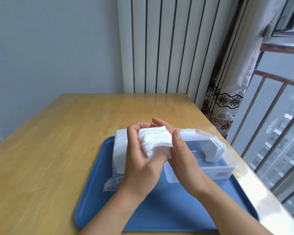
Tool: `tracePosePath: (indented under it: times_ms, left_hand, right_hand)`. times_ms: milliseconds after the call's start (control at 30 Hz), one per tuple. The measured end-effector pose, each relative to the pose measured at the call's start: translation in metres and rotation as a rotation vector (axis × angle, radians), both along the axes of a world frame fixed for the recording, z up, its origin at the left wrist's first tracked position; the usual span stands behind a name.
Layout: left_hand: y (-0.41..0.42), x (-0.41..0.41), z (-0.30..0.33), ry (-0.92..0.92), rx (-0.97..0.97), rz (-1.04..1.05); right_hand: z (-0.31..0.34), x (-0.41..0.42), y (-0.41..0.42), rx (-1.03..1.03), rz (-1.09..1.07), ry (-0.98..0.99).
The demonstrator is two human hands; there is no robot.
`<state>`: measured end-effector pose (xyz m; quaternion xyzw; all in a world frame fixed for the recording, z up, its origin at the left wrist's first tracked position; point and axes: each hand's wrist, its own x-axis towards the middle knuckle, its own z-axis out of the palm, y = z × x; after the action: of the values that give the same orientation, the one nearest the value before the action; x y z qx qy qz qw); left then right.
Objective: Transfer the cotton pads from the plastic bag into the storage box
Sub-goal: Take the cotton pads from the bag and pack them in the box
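A thick stack of white cotton pads (pixel 155 140) is held above the blue tray between both hands. My left hand (pixel 139 160) grips the stack from the left and below, fingers curled over its top. My right hand (pixel 180 155) holds its right side, thumb raised against the edge. The clear plastic bag (pixel 119 155), still holding white pads, lies on the tray's left part, partly hidden behind my left hand. The clear storage box (pixel 227 168) stands open on the tray's right, with a leaning stack of pads (pixel 214 150) inside at its far right end.
The blue tray (pixel 168 209) sits on a wooden table (pixel 58 141) near its front right. A white ribbed radiator (pixel 168 44) stands behind the table. A curtain (pixel 227 92) and a window railing (pixel 278 116) border the right side.
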<state>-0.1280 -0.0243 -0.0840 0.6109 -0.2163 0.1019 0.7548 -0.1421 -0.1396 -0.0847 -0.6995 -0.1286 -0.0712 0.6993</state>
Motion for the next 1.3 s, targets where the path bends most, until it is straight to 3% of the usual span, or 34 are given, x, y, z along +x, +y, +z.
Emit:
tracePosePath:
  times_ms: [300,467,667,767,900,1033,1133,1233,1300]
  left_hand:
    - [-0.005,0.001,-0.006,0.089,0.044,-0.062]
    - [0.001,0.012,-0.004,0.340,-0.126,-0.144]
    - [0.006,0.011,0.007,0.585,-0.169,-0.414]
    - [0.001,0.012,0.001,0.587,-0.114,-0.349]
    - [-0.007,0.016,-0.011,0.408,0.072,-0.090]
    - [-0.009,0.019,-0.020,0.269,0.118,0.000]
    - [-0.009,0.017,-0.022,0.180,0.225,0.021]
    - [-0.007,0.014,-0.026,-0.082,0.556,0.046]
    - [-0.007,0.013,-0.029,-0.315,0.779,0.060]
  right_hand:
    - [-0.001,0.001,0.000,0.022,-0.095,-0.027]
    - [0.013,0.002,-0.014,-0.141,0.011,0.021]
    - [0.015,0.010,-0.024,-0.124,-0.187,0.107]
    - [0.017,0.013,-0.029,-0.155,-0.267,0.194]
    - [0.019,0.016,-0.042,-0.188,-0.292,0.333]
    - [0.021,0.013,-0.044,-0.209,-0.275,0.325]
    - [0.029,0.015,-0.059,-0.238,-0.497,0.246]
    - [0.033,0.019,-0.094,-0.355,-0.787,0.158]
    - [0.035,0.017,-0.112,-0.367,-0.827,0.169]
